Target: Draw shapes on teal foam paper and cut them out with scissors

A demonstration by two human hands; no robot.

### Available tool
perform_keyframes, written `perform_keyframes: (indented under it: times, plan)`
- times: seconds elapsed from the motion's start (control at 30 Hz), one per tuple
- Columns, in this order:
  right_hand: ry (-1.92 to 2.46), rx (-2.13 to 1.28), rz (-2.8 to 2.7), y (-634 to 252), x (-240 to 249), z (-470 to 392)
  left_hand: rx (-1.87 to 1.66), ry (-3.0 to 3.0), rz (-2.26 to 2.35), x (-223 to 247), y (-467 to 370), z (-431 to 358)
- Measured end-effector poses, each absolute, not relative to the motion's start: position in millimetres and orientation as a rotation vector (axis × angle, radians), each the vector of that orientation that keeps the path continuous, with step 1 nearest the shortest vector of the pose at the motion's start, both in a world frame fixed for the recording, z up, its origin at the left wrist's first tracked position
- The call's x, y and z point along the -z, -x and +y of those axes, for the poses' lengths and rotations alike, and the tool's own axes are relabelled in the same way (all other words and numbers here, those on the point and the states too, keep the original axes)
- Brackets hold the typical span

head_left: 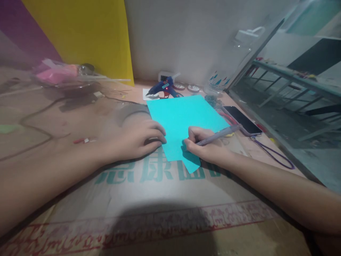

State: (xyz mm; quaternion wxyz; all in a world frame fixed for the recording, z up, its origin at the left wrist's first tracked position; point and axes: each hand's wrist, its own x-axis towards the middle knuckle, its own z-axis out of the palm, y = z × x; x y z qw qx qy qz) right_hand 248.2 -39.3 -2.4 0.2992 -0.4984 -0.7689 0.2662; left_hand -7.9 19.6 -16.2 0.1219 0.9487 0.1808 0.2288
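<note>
Turquoise, straight-edged sheet of paper (183, 113) is lying mid-view, with the bare left hand (135, 137) resting its loosely curled, slightly parted fingertips at the sheet's edge at eight o'clock. At four o'clock the bare right hand (209, 152) is pinching a slim, greyish-purple pen (220, 134) over the paper (I cannot tell whether the tip is touching), while a blue plastic glue gun (163, 86) is lying at eleven o'clock and a black-screened rectangular phone (242, 120) at three.
</note>
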Motion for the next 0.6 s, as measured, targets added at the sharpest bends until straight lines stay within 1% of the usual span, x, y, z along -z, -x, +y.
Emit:
perform_keyframes:
  times: [0.33, 0.5, 0.6]
  plan:
    - [1.289, -0.837, -2.024, -248.4, 1.6, -39.8, -0.66, -2.774, 0.536, 17.6, 9.1, 19.8]
    - [1.325, -1.027, -1.802, -248.8, -2.1, -39.8, -0.628, -2.769, 0.535, 15.9, 7.7, 18.7]
    - [1.319, -1.095, -1.726, -248.6, -4.3, -40.0, -0.695, -2.778, 0.709, 13.4, 8.8, 20.5]
